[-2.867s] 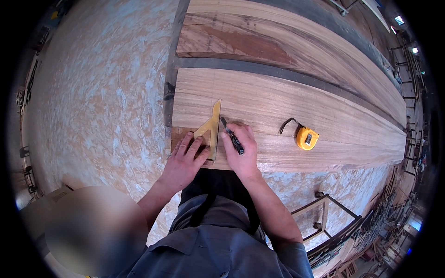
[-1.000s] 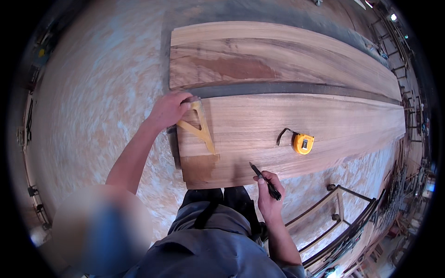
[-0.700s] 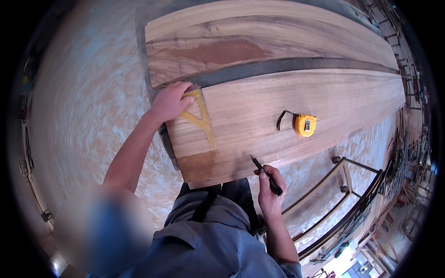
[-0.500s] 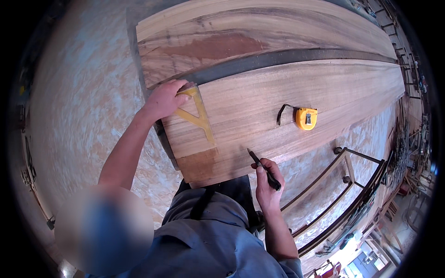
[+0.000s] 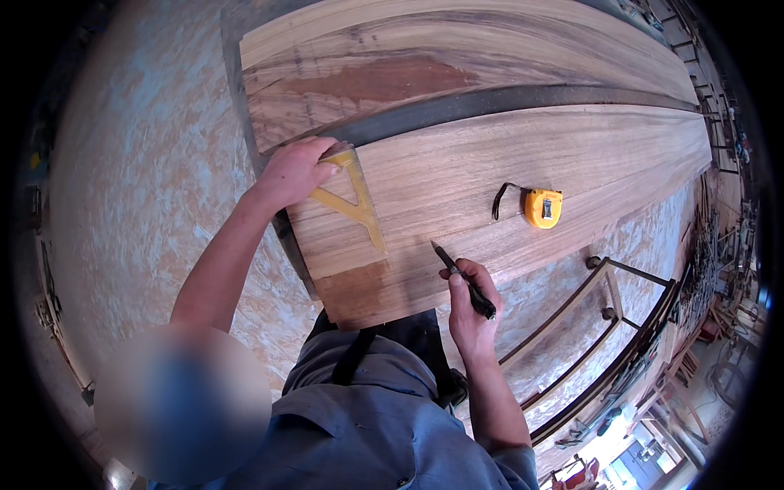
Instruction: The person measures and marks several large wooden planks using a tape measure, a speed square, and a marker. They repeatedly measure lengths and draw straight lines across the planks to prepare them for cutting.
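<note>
My left hand [image 5: 296,172] grips a yellow triangular square [image 5: 358,204] by its thick base, at the far edge of the nearer wooden board [image 5: 457,175]. The square lies flat on this board, one long side running across it toward me. In my right hand [image 5: 475,304] is a black marker-like pen [image 5: 462,282], its tip pointing away from me. That tip is over the board, right of the square; whether it touches the wood I cannot tell. A yellow tape measure [image 5: 543,208] with a black wrist strap rests on the board farther right.
Beyond a dark gap lies a second wooden board [image 5: 392,69] with a reddish-brown patch. A wheeled metal-frame cart [image 5: 608,306] stands on the mottled floor [image 5: 155,163] at the right. Racks and stacked timber line the far right.
My right hand has moved the pen slightly away from me and to the left. The left hand keeps its hold on the square, which looks nearly unmoved on the board.
</note>
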Action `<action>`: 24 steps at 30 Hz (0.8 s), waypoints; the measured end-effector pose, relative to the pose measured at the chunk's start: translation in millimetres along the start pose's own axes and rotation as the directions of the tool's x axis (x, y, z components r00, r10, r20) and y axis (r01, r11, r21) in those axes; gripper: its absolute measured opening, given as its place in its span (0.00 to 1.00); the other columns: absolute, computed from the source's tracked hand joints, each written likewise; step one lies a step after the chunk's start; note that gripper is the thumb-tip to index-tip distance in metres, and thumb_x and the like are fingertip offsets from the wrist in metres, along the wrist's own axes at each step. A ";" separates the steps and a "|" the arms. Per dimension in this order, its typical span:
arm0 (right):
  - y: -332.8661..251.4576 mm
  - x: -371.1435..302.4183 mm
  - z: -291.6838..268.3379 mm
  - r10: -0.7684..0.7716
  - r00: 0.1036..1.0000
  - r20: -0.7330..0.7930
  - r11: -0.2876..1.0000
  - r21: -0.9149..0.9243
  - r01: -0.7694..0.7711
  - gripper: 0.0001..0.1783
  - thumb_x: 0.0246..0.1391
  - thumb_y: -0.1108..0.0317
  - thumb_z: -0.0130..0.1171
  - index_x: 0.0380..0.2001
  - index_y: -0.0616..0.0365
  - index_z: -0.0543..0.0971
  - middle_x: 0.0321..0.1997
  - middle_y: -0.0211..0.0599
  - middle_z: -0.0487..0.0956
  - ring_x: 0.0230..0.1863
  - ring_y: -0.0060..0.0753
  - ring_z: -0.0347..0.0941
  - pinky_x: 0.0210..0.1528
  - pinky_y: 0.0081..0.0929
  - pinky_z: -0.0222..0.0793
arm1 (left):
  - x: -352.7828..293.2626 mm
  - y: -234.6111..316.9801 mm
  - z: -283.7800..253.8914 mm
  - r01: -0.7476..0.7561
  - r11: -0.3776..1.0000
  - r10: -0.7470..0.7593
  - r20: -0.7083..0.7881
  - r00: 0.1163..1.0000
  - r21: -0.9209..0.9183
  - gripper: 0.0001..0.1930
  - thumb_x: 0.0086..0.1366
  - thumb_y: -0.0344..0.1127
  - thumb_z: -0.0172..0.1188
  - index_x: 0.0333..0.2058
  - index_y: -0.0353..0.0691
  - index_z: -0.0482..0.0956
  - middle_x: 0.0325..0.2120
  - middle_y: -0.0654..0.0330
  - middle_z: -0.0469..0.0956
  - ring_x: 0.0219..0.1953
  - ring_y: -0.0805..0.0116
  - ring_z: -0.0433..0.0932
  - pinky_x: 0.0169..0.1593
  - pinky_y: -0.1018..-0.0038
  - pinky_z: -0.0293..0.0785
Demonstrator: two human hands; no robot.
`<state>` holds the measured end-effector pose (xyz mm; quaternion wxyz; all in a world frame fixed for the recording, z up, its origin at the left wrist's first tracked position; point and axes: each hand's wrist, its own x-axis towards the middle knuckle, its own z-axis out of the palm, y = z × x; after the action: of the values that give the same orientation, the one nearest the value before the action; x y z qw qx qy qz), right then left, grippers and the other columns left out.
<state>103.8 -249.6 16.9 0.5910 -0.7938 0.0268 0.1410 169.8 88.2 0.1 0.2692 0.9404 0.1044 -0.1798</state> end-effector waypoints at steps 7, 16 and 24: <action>-1.4 11.0 10.1 -0.042 0.995 0.086 0.991 -0.124 0.052 0.12 0.64 0.67 0.60 0.45 0.67 0.79 0.36 0.36 0.83 0.41 0.23 0.77 0.48 0.23 0.71 | 1.2 -6.1 4.8 -0.041 0.999 0.041 -0.031 0.999 0.012 0.22 0.64 0.39 0.61 0.56 0.39 0.76 0.50 0.49 0.79 0.55 0.50 0.76 0.59 0.60 0.71; -2.4 20.1 29.6 -0.053 0.996 0.073 0.998 -0.033 0.056 0.09 0.57 0.73 0.66 0.40 0.66 0.81 0.35 0.42 0.79 0.36 0.32 0.77 0.41 0.28 0.72 | 1.7 -11.1 5.8 -0.116 0.993 0.116 -0.068 0.991 0.002 0.17 0.62 0.36 0.61 0.49 0.37 0.77 0.46 0.46 0.80 0.52 0.45 0.77 0.56 0.56 0.72; -1.0 37.2 40.0 -0.102 0.992 0.078 0.995 0.013 0.102 0.10 0.57 0.74 0.66 0.41 0.66 0.81 0.36 0.43 0.80 0.37 0.33 0.78 0.43 0.27 0.73 | 0.7 -5.3 1.1 -0.076 0.997 0.076 -0.013 0.997 -0.021 0.23 0.62 0.34 0.62 0.56 0.37 0.75 0.51 0.45 0.79 0.56 0.45 0.76 0.59 0.59 0.71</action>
<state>132.0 -206.8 -2.2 0.6015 -0.7853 -0.0366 0.1417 168.6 92.0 -3.5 0.2854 0.9418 0.0720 -0.1625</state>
